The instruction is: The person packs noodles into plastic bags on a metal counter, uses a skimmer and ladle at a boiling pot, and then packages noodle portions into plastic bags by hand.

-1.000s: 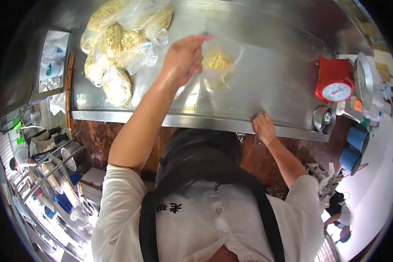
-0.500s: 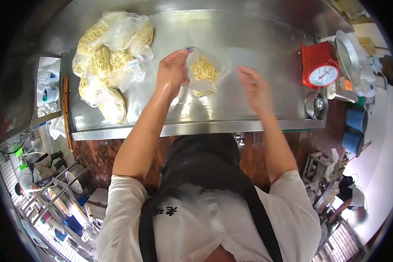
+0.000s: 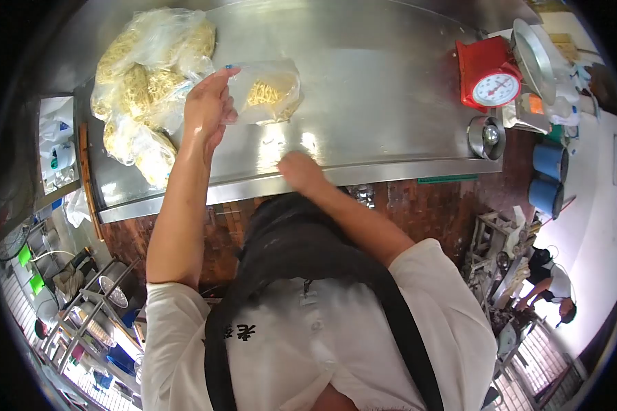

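My left hand [image 3: 209, 103] pinches the upper corner of a clear plastic bag of noodles [image 3: 267, 94], which hangs out to the right over the steel table. Yellow noodles are bunched in the lower part of that bag. My right hand [image 3: 301, 171] is near the table's front edge, below and apart from the bag; it looks rounded, but motion blur hides its fingers. Left of my left hand lies a heap of larger clear bags full of noodles [image 3: 140, 89].
The steel table [image 3: 377, 103] has a raised front rim. At its right end stand a red dial scale [image 3: 487, 79] with a metal pan [image 3: 535, 61] and a round metal bowl [image 3: 487, 137]. Blue bins [image 3: 548, 168] stand beyond. Another person [image 3: 552, 288] is at far right.
My left hand has moved left with the bag of noodles toward the heap. My right hand has swung left and down to the table's front edge. The view has shifted slightly.
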Available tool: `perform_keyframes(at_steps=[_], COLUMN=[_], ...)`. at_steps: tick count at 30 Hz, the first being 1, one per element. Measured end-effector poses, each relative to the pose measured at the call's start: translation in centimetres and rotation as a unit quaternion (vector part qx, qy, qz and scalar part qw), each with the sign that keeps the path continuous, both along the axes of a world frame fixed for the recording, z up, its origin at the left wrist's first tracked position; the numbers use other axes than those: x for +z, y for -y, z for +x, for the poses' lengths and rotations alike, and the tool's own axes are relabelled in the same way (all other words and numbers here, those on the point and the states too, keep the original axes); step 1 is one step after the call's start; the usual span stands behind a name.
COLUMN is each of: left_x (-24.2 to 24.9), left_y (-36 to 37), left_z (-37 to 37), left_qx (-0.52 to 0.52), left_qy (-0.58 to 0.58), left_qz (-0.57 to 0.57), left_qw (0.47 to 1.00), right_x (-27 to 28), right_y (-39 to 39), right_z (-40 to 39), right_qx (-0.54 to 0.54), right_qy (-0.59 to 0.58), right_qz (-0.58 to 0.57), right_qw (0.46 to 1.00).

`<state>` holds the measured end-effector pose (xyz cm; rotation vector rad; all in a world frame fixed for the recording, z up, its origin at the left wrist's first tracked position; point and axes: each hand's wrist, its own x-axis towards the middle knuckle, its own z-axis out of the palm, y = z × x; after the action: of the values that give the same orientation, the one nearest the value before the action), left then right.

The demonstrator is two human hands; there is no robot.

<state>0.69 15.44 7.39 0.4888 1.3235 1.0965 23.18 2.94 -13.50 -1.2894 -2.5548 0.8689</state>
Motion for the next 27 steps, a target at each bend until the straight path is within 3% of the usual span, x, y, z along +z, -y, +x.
perform_keyframes(at_steps=[1, 2, 3, 6, 8, 11, 14, 15, 17, 18, 21, 24, 27], left_x=[0.4, 0.8, 1.1, 1.1, 0.9, 1.3, 2.2, 2.4, 4.0, 4.8, 4.1, 2.7, 1.2], left_y=[0.2, 0.4, 0.7, 1.3, 1.3, 1.6, 1.7, 1.5, 0.6, 0.4, 0.3, 0.9, 2.0], left_z=[-0.6, -1.5, -1.8, -2.0, -2.0, -2.4, -3.0, -3.0, -3.1, -3.1, -3.3, -2.0, -0.5], left_qx=[0.008, 0.018, 0.006, -0.011, -0.014, -0.035, -0.059, -0.079, -0.086, -0.074, -0.067, -0.056, -0.018], left_qy=[-0.001, -0.004, -0.024, 0.001, -0.005, -0.037, -0.036, -0.033, -0.054, -0.078, -0.134, -0.155, -0.115], left_qz=[0.008, 0.017, 0.016, 0.019, 0.027, 0.022, 0.026, 0.032, 0.059, 0.068, 0.069, 0.064, 0.049], left_qw=[1.0, 1.0, 1.0, 1.0, 1.0, 0.998, 0.997, 0.996, 0.993, 0.992, 0.986, 0.984, 0.992], right_x=[-0.4, -0.2, 3.8, 16.6, 18.6, 17.3, 21.5, 18.9, 18.7, 18.9, 25.8, 22.2, 19.4], right_y=[-0.9, -1.6, -3.2, -6.1, -8.8, -13.2, -12.0, -12.6, -13.0, -13.4, -13.1, -13.8, -9.9], right_z=[-1.0, 0.5, 1.6, -2.0, -6.2, -6.9, -5.4, -4.0, -2.2, -1.8, -1.5, 1.0, 2.5], right_qx=[-0.015, -0.103, -0.139, -0.233, -0.108, -0.058, -0.261, -0.243, -0.228, -0.21, -0.286, -0.233, -0.182], right_qy=[-0.003, -0.108, -0.057, -0.213, -0.276, -0.259, -0.103, -0.013, -0.089, -0.125, -0.343, -0.284, -0.412], right_qz=[-0.016, -0.03, -0.109, -0.003, 0.129, 0.268, 0.303, 0.286, 0.017, -0.122, -0.064, -0.096, -0.027], right_qw=[1.0, 0.988, 0.983, 0.949, 0.946, 0.926, 0.911, 0.927, 0.969, 0.962, 0.893, 0.925, 0.892])
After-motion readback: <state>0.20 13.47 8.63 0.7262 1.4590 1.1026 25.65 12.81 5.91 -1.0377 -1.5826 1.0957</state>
